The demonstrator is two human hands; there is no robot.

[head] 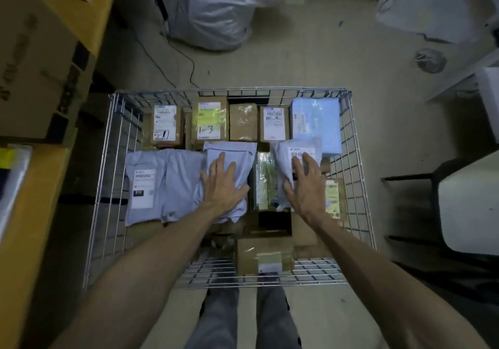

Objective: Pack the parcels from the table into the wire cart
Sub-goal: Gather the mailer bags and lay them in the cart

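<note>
Both hands lie flat, fingers spread, inside the wire cart [359, 143]: left hand [222, 184] on a grey mailer bag [229, 150], right hand [306, 184] on a labelled bag [286, 157].

Grey mailers [164, 184], brown boxes [243, 122], pale blue parcel [317, 122], silver cart [359, 159].

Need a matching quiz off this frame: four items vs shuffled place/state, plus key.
1 left hand
2 right hand
3 light blue parcel
4 box marked 1-3

A far right corner of the wire cart
B flat on labelled grey mailer
C far row, yellow-green label
D flat on plain grey mailer

Pairs: 1-D, 2-B, 3-A, 4-C
</note>
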